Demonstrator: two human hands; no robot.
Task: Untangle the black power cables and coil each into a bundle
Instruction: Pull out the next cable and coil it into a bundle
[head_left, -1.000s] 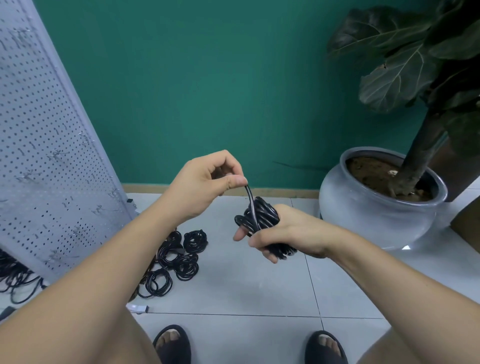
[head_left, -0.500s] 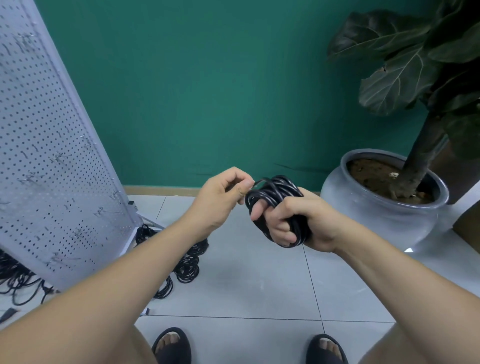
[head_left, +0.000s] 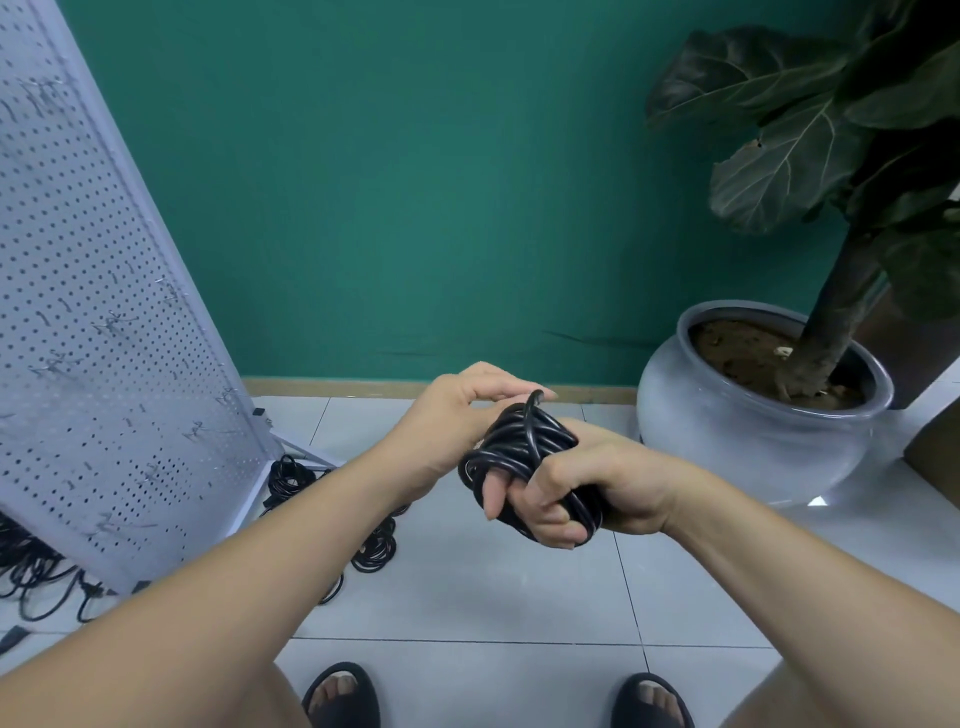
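The right hand (head_left: 597, 483) is clenched round a black cable bundle (head_left: 524, 441), held in the air above the tiled floor (head_left: 467, 597). Its fingers (head_left: 550, 512) curl over the lower strands, and one fingertip pokes out through the coils on the near side. The left hand (head_left: 452, 410) sits just beyond and to the left of the bundle, its fingers (head_left: 514, 387) stretched across the top, where one loop of cable rises against them. Whether they pinch that loop or only rest on it, I cannot tell. Below and to the left of the left fingers, several coiled cables (head_left: 375, 552) lie on the floor, beside the foot of a leaning white pegboard (head_left: 93, 312). Well to the right of the right fingers stands a round grey plant pot (head_left: 748, 447).
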